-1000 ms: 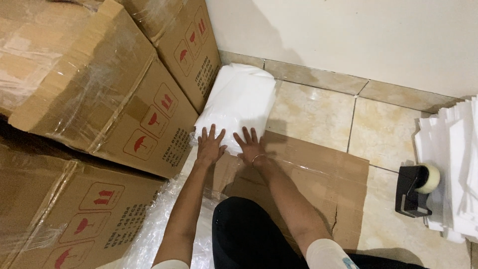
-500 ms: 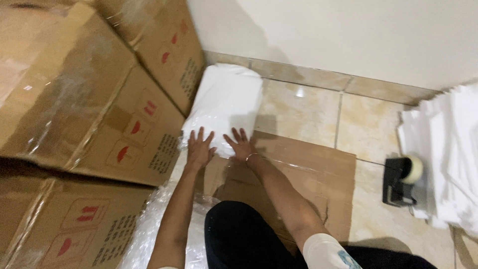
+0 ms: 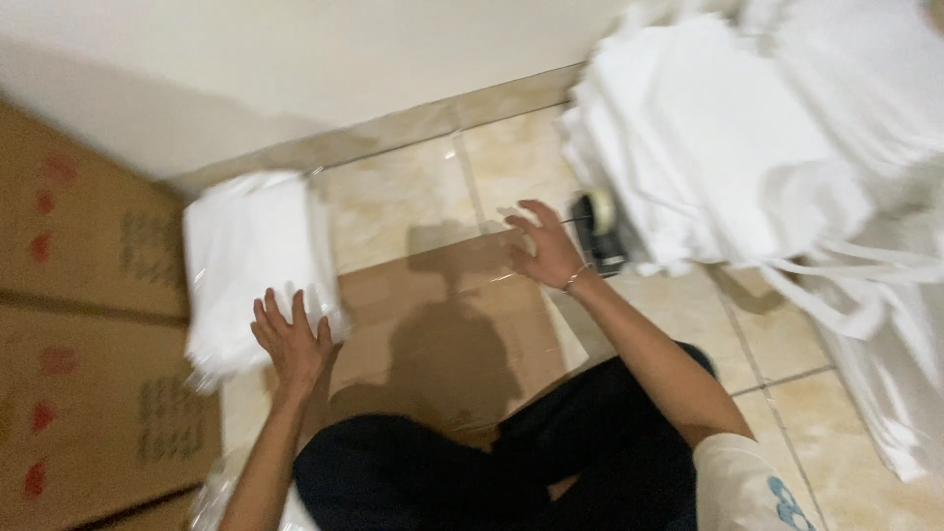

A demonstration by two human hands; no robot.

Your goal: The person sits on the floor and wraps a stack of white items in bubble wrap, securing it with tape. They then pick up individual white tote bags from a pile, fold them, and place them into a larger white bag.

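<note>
My left hand (image 3: 292,339) lies flat with fingers spread on the near edge of a white plastic-wrapped bundle (image 3: 251,261) that rests on the floor beside stacked cardboard boxes. My right hand (image 3: 541,246) hovers open, fingers apart, over the far right corner of a flattened brown cardboard sheet (image 3: 447,334), a short way from a black tape dispenser (image 3: 598,228). It holds nothing. The picture is blurred by head motion.
Cardboard boxes (image 3: 84,324) with red marks fill the left side. A big heap of white fabric pieces (image 3: 747,157) with trailing straps spreads over the right. Beige floor tiles (image 3: 403,211) meet a white wall (image 3: 324,59) behind. My dark-trousered legs (image 3: 472,462) are folded below.
The view swung right. My right hand left the white bundle and moved right toward the tape dispenser. My left hand stayed on the bundle.
</note>
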